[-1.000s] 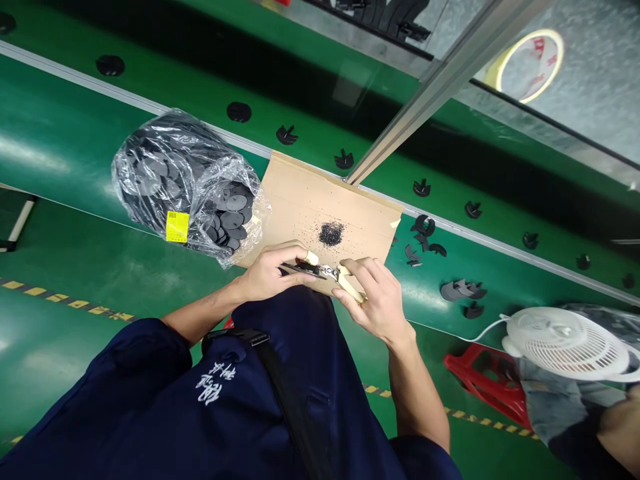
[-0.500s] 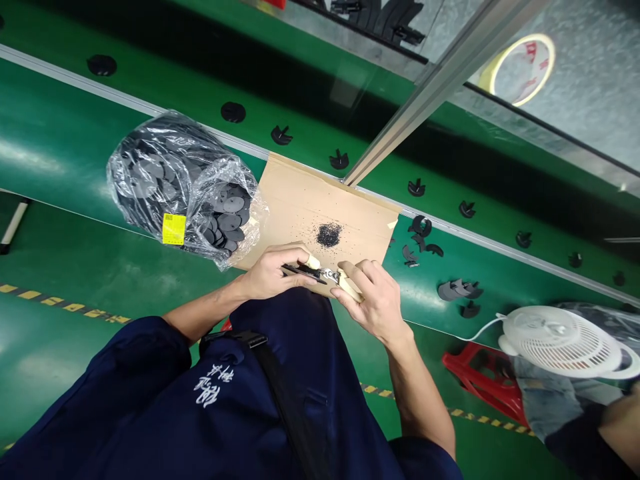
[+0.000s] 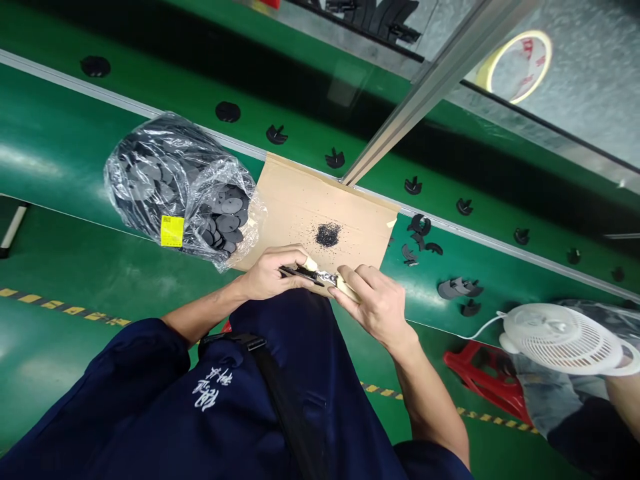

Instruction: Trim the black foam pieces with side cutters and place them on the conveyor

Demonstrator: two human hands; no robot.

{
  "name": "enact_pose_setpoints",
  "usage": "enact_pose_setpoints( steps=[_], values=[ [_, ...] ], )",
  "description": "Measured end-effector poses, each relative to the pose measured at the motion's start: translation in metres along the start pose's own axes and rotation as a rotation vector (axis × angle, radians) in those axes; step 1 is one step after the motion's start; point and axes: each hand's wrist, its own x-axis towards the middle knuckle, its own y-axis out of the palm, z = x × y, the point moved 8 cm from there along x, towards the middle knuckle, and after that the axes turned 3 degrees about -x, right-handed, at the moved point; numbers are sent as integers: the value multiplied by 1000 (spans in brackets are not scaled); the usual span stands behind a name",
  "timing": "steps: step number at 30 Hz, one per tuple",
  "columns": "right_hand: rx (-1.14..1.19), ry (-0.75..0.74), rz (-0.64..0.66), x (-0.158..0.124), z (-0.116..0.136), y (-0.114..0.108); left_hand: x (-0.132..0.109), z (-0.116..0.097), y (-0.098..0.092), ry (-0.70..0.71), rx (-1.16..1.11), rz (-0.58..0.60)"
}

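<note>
My left hand (image 3: 274,272) is closed on a thin black part (image 3: 303,274), with a pale covering on a fingertip. My right hand (image 3: 376,301) grips small cutters (image 3: 347,288) with pale handles, and their metal jaws meet the edge of the black part. Both hands are at the near edge of a cardboard sheet (image 3: 285,193). On the cardboard, just beyond the hands, lies a small pile of black bits (image 3: 328,235). A clear plastic bag (image 3: 173,180) full of black round pieces lies to the left, with a yellow label (image 3: 172,231).
Black parts (image 3: 335,158) sit in a row on the green belt (image 3: 190,73). Loose black pieces (image 3: 457,288) lie to the right. A white fan (image 3: 560,337), a red stool (image 3: 485,380) and another person's arm (image 3: 625,400) are at the right. A metal post (image 3: 400,127) rises beyond the cardboard.
The right forearm has swung slightly outward, while both hands keep their holds. At the right edge, the other person's arm has moved up beside the fan. The whole view has shifted slightly.
</note>
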Motion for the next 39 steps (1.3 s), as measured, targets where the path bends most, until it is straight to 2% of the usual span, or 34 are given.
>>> enact_pose_setpoints(
  steps=[4, 6, 10, 12, 15, 17, 19, 22, 25, 28, 31, 34, 36, 39],
  values=[
    [140, 81, 0, -2, -13, 15, -1, 12, -3, -116, 86, -7],
    [120, 134, -38, -2, -22, 20, -1, 17, -6, -158, 138, -15],
    [-35, 187, -67, -2, -32, 27, 0, 28, 3, -102, 193, 31],
    [-87, 201, -47, -1, -36, 34, 2, 42, 11, -70, 229, 53],
    [-101, 280, -18, -1, -50, 46, 8, 75, 19, -92, 235, 47],
    [-47, 373, -12, -5, -63, 55, 13, 99, 19, -156, 216, 2],
    [85, 467, -17, -9, -73, 64, 14, 118, 12, -246, 203, -102],
    [404, 581, -62, -14, -77, 79, 8, 129, 3, -357, 96, -269],
    [693, 639, -115, -12, -69, 91, 0, 123, 6, -398, -82, -310],
    [774, 606, -172, -6, -58, 86, -6, 104, 11, -376, -149, -248],
    [614, 427, -186, 1, -41, 63, -6, 77, 9, -288, 4, -106],
    [422, 181, -144, 5, -16, 40, -3, 47, 11, -135, 263, 133],
    [404, 79, -133, 5, -2, 29, -3, 31, 15, -46, 359, 255],
    [504, 34, -143, 3, 5, 14, -5, 16, 15, 43, 379, 282]
  ],
)
